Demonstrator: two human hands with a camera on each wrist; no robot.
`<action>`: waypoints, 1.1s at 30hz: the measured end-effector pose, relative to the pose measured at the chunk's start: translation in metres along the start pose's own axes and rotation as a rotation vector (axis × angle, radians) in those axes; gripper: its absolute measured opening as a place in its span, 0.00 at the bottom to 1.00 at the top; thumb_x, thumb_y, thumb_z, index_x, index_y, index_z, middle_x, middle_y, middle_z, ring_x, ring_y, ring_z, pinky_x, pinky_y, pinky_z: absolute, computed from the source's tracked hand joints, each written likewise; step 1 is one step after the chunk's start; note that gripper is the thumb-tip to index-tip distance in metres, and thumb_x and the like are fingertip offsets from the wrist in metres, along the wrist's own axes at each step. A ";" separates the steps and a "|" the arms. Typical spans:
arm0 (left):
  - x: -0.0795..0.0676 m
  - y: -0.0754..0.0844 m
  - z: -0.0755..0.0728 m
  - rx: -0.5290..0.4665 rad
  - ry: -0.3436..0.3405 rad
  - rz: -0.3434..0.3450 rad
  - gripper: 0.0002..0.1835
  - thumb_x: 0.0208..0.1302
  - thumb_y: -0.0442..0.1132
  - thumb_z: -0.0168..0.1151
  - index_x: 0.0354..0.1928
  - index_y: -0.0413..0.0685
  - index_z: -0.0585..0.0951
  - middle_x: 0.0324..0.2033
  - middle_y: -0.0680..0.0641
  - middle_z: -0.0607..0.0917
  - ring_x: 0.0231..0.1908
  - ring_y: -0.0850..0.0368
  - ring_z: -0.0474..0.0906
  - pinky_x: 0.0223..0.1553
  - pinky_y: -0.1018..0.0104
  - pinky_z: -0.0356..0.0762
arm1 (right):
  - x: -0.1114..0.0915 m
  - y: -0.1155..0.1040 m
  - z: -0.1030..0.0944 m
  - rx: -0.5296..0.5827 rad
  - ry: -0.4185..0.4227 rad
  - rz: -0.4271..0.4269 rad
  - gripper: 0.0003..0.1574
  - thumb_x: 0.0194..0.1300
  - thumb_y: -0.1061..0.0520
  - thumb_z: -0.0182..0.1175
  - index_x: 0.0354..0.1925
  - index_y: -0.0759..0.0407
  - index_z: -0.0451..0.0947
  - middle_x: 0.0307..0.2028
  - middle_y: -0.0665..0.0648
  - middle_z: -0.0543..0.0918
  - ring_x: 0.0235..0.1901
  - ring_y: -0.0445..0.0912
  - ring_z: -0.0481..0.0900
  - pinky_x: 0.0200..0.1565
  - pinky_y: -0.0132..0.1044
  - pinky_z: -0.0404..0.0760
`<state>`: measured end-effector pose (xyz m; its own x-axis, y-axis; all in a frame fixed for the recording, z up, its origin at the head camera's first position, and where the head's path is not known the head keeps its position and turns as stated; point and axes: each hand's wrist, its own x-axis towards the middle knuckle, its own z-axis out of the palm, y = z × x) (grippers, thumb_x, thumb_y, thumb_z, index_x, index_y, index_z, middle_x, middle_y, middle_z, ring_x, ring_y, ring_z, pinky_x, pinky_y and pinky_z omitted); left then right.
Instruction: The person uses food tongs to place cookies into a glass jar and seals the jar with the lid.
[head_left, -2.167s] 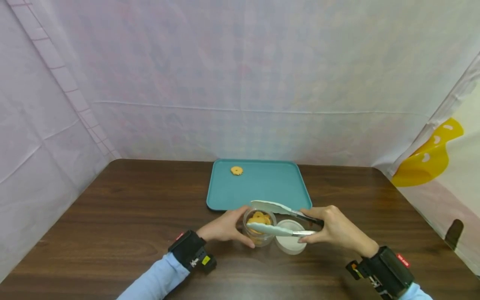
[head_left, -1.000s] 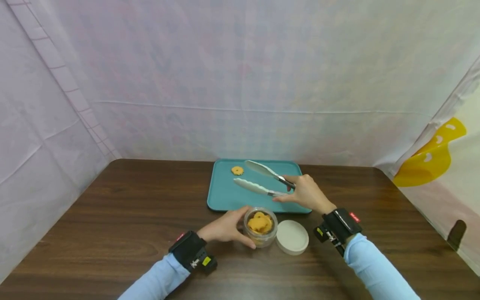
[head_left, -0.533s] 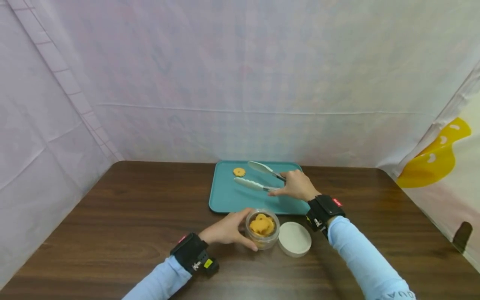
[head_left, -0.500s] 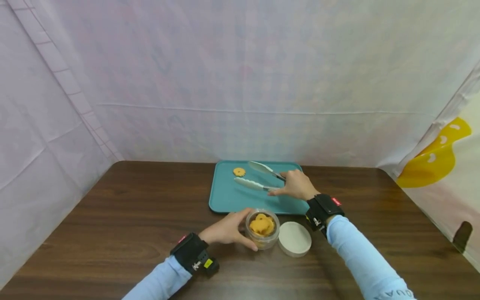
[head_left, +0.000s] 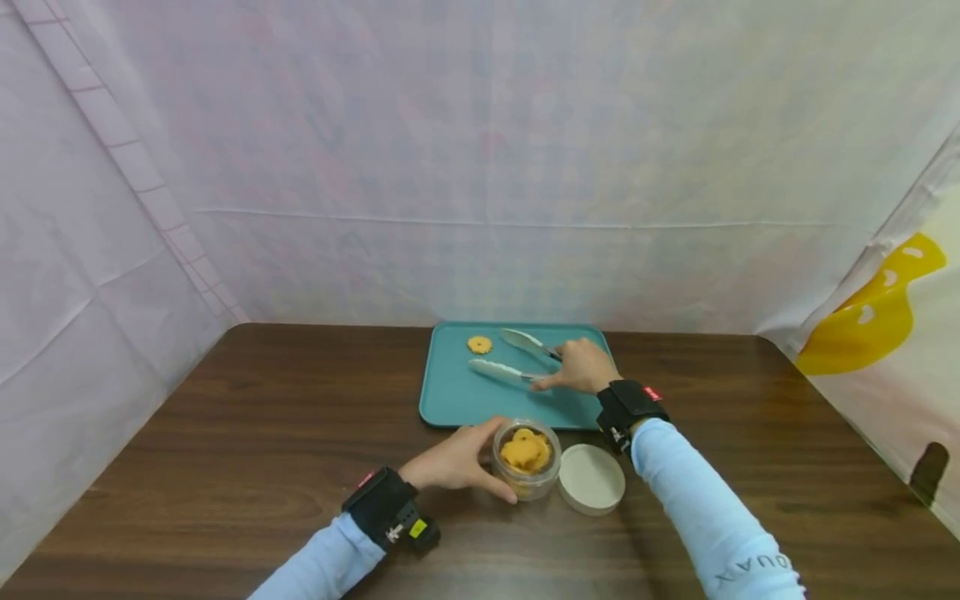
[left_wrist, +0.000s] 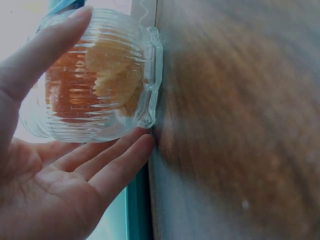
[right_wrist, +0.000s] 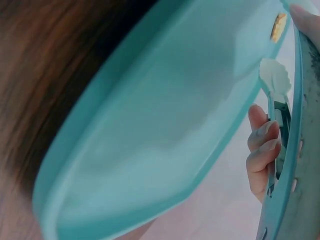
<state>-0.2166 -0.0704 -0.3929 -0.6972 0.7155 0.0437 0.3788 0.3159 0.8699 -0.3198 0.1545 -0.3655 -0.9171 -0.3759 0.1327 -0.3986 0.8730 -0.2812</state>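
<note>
My left hand (head_left: 457, 458) curves round a clear ridged jar (left_wrist: 135, 85), thumb on one side and fingers on the other. Yellow-orange cookies (head_left: 525, 450) show through its open top. Over the blue-green tray (head_left: 457, 408), my right hand (head_left: 581, 367) grips a pair of tongs (head_left: 498, 370) with pale scalloped tips. The tongs' arms are spread apart, pointing left, with nothing seen between the tips. One round scalloped cookie (head_left: 480, 345) lies on the tray's far left part, just left of the upper tip. In the right wrist view the fingers (right_wrist: 263, 160) wrap the tongs' handle.
A white round lid (head_left: 591, 479) lies on the brown wooden table (head_left: 300, 417), right beside the jar. Pale cloth (head_left: 487, 167) hangs behind and at the sides. A yellow piece (head_left: 870, 317) hangs at the right, beyond the table.
My right hand has carried the tongs from above the jar out over the tray, and over the last half second has lowered slightly to the left. The left hand and jar keep their place.
</note>
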 end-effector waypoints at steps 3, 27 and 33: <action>0.000 0.000 0.000 -0.006 0.001 0.000 0.40 0.41 0.37 0.71 0.58 0.45 0.63 0.56 0.40 0.72 0.56 0.50 0.67 0.57 0.55 0.72 | 0.003 -0.003 0.002 -0.003 0.001 0.007 0.34 0.36 0.34 0.68 0.26 0.64 0.78 0.09 0.51 0.61 0.13 0.43 0.61 0.18 0.33 0.59; 0.000 -0.001 0.001 -0.004 0.013 0.005 0.40 0.41 0.38 0.72 0.58 0.43 0.62 0.56 0.39 0.72 0.56 0.49 0.67 0.57 0.56 0.73 | 0.012 -0.028 0.011 -0.040 0.073 -0.003 0.26 0.42 0.44 0.69 0.33 0.63 0.82 0.22 0.60 0.81 0.17 0.45 0.70 0.18 0.34 0.65; 0.001 0.001 0.000 -0.012 0.007 0.000 0.40 0.41 0.37 0.71 0.58 0.44 0.62 0.57 0.39 0.71 0.56 0.50 0.67 0.57 0.55 0.72 | 0.010 -0.027 0.009 -0.035 0.119 -0.038 0.25 0.44 0.46 0.68 0.35 0.65 0.82 0.24 0.62 0.83 0.18 0.46 0.72 0.19 0.39 0.74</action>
<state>-0.2165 -0.0694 -0.3925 -0.7013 0.7113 0.0471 0.3717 0.3084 0.8756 -0.3188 0.1246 -0.3651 -0.8930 -0.3711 0.2545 -0.4301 0.8702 -0.2404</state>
